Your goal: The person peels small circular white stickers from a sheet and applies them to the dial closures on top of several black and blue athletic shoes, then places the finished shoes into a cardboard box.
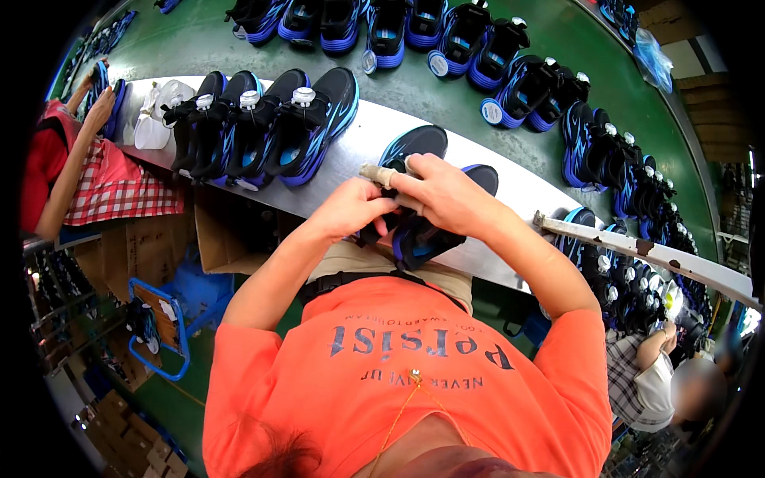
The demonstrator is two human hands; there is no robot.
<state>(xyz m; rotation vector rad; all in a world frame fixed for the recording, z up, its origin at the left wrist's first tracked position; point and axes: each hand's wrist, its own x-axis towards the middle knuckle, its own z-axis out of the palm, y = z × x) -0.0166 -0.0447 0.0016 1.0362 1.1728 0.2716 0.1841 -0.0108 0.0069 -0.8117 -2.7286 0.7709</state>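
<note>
Both my hands meet over a black sneaker (421,140) with a blue-purple sole, which lies on the pale bench edge in front of me, toe pointing away. My left hand (355,209) has its fingers bent and pinched together at the shoe's upper. My right hand (448,191) closes over the same spot from the right, with tan wraps on some fingers. What the fingertips grip on the shoe is hidden beneath them. A matching sneaker (483,182) sits just right, partly under my right hand and wrist.
Left on the bench stand several finished-looking sneakers (327,111) with white dials. More sneakers (386,32) line the green conveyor (446,99) beyond. A white metal bar (645,248) juts in at right. One person (103,175) works at left, another (645,374) at right. An open carton (227,231) stands below.
</note>
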